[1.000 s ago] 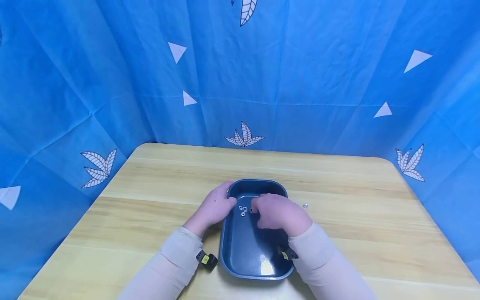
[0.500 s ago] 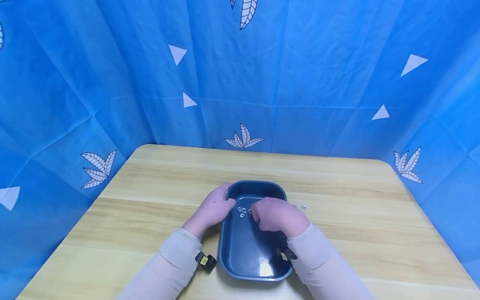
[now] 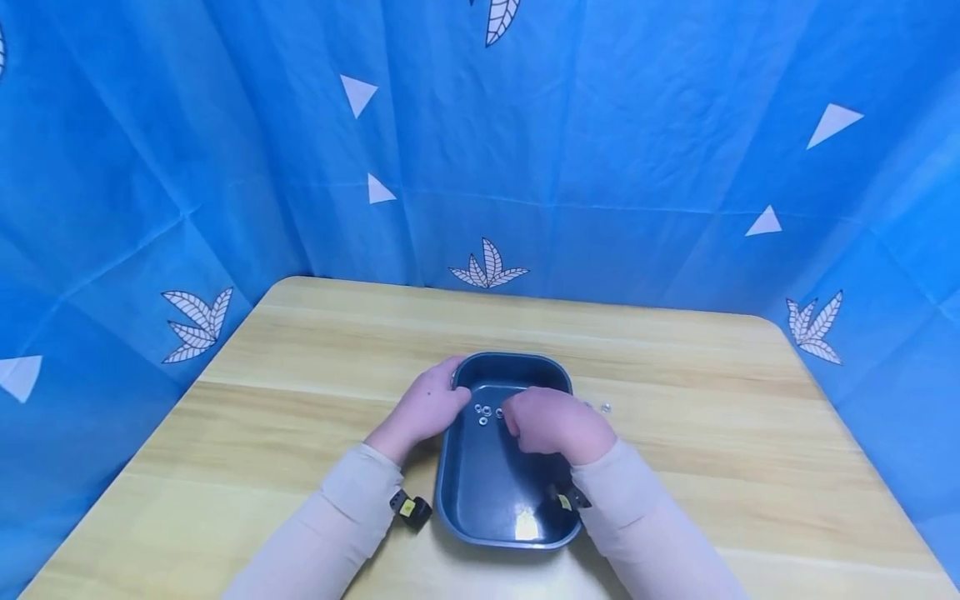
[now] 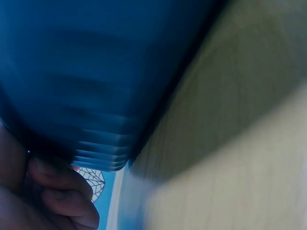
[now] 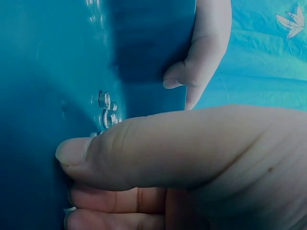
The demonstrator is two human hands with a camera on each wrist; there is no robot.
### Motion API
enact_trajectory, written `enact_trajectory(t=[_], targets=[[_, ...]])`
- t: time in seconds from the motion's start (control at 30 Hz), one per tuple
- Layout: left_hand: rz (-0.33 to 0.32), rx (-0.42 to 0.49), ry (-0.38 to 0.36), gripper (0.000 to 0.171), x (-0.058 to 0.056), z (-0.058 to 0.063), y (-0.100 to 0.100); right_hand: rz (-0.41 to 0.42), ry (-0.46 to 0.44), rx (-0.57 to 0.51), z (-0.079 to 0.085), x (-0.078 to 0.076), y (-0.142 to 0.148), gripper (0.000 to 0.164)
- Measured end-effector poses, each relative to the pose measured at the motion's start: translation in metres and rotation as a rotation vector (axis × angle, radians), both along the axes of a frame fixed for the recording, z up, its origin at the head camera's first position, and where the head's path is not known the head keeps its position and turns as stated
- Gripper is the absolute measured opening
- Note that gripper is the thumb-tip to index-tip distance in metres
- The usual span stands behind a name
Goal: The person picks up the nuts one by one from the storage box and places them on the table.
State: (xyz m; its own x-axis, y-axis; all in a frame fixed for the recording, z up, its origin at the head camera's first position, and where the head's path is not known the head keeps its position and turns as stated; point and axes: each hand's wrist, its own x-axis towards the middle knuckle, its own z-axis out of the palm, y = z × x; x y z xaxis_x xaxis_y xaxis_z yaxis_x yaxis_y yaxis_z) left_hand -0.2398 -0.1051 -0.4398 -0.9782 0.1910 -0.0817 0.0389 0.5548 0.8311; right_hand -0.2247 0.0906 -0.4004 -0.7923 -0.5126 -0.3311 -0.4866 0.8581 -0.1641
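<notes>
A dark blue rectangular tray (image 3: 480,492) stands on the wooden table. My left hand (image 3: 423,404) grips its far left rim, thumb on the inside edge and fingers curled against the outer wall. Several small shiny metal nuts (image 3: 487,411) lie on the tray floor near the left hand's thumb. Inside the tray, my right hand (image 3: 558,421) reaches down beside these nuts with bent fingers. In the right wrist view, its thumb (image 5: 129,148) lies across curled fingers and partly covers the nuts. Whether a nut sits between the fingertips is hidden.
A few more nuts (image 3: 606,408) lie on the table (image 3: 712,433) just right of the tray. A blue patterned curtain (image 3: 480,150) hangs behind the table and along its sides.
The view has shifted slightly. Both hands stay in nearly the same place at the tray, and the nuts near the right fingertips look almost unmoved.
</notes>
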Motion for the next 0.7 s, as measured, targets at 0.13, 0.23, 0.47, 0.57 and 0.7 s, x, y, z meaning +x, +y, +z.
enact_trajectory(t=[0.13, 0.23, 0.47, 0.57, 0.7], targets=[[0.007, -0.005, -0.008, 0.054, -0.0004, 0.0006, -0.0011, 0.011, 0.002, 0.015, -0.0018, -0.002, -0.0015, 0.023], [-0.003, -0.002, -0.009, 0.054, -0.001, 0.0012, -0.0005, 0.006, -0.001, 0.034, -0.0024, -0.0034, -0.0009, 0.023], [-0.016, -0.014, 0.018, 0.054, -0.0038, 0.0012, 0.0014, 0.02, -0.007, 0.035, -0.001, -0.0045, 0.0006, 0.025], [-0.011, -0.022, 0.015, 0.054, -0.0036, 0.0027, 0.001, 0.022, -0.009, 0.031, -0.001, -0.0052, 0.0003, 0.026], [-0.006, -0.022, -0.004, 0.054, -0.0017, 0.0049, 0.0001, 0.04, -0.005, 0.023, -0.0027, -0.006, 0.0001, 0.028]])
